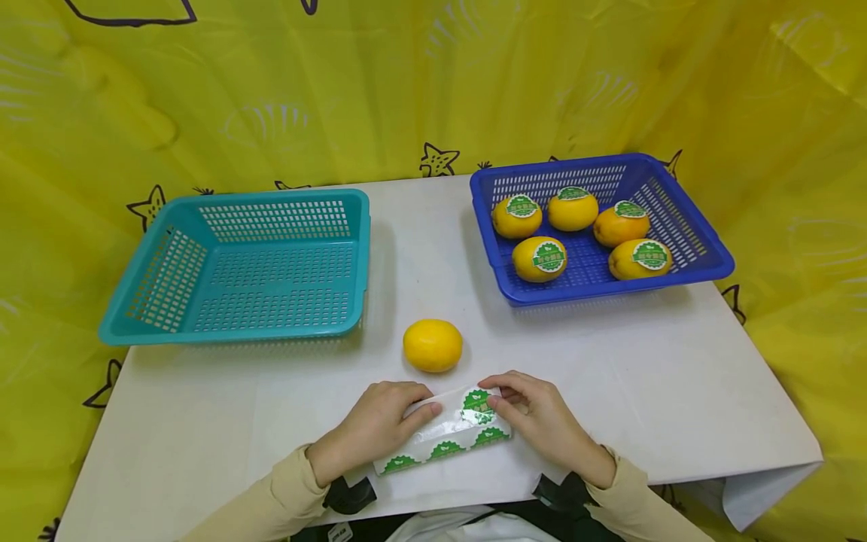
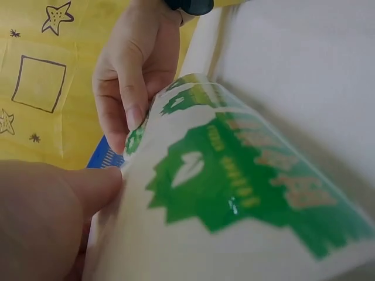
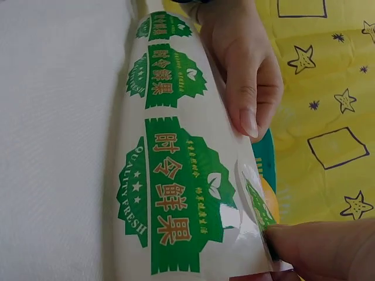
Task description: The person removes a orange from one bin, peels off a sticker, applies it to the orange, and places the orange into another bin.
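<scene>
Both hands hold a white sheet of green fruit stickers [image 1: 440, 435], bent over into a curve, low above the table. My left hand [image 1: 386, 418] grips its left part, thumb on top and fingers behind. At the top right corner, my right hand [image 1: 538, 414] pinches the sheet's edge between thumb and fingers. In the right wrist view, a green sticker [image 3: 258, 202] stands partly lifted from the backing beside the right thumb [image 3: 319, 243]. Just beyond the sheet lies a smooth yellow fruit [image 1: 433, 345] with no sticker showing. The fingers behind the sheet are partly hidden.
A teal basket [image 1: 230, 330] with nothing in it stands at the back left. The blue basket [image 1: 612, 290] at the back right holds several yellow fruits [image 1: 539, 260] with green stickers. A white table [image 1: 271, 399] lies beneath, before a yellow patterned cloth [image 1: 379, 90].
</scene>
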Action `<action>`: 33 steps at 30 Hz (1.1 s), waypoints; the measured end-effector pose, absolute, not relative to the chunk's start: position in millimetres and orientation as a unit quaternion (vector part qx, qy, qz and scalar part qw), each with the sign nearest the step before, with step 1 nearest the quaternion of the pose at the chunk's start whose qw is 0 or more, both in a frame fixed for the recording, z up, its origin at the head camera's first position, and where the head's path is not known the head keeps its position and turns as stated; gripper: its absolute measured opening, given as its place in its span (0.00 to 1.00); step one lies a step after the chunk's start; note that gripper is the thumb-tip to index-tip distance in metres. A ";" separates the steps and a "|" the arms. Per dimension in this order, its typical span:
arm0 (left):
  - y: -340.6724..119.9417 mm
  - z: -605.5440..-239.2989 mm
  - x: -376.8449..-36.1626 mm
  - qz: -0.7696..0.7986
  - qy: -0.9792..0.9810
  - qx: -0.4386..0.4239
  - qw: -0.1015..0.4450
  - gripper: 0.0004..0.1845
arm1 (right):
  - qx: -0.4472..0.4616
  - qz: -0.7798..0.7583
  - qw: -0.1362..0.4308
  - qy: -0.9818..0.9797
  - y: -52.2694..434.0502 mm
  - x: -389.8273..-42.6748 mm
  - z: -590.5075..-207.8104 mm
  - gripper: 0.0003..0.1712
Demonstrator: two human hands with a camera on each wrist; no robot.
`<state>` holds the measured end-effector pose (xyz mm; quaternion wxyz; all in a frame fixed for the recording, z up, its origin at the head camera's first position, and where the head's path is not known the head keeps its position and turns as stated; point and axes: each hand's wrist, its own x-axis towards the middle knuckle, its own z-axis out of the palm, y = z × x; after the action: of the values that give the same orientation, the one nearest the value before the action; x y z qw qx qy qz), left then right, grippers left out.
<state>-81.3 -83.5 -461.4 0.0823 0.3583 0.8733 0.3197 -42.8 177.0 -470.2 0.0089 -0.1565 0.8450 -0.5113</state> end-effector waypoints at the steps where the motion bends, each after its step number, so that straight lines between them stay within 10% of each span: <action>1: -83.4 -461.3 -81.2 0.321 0.873 0.358 0.080 0.11 | -0.153 -0.518 0.010 0.842 177.0 -42.7 -470.0 0.10; 26: -91.4 -452.9 -80.4 0.274 0.905 0.326 0.023 0.20 | -0.216 -0.531 0.009 0.819 192.9 -50.3 -450.9 0.08; 33: -90.6 -432.1 -84.1 0.341 0.873 0.348 -0.023 0.08 | -0.205 -0.555 0.052 0.804 182.8 -62.7 -439.5 0.03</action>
<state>-84.1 -90.6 -432.1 -0.0228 0.3477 0.8732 0.3408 -62.7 182.8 -439.5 0.0520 -0.2055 0.8042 -0.5553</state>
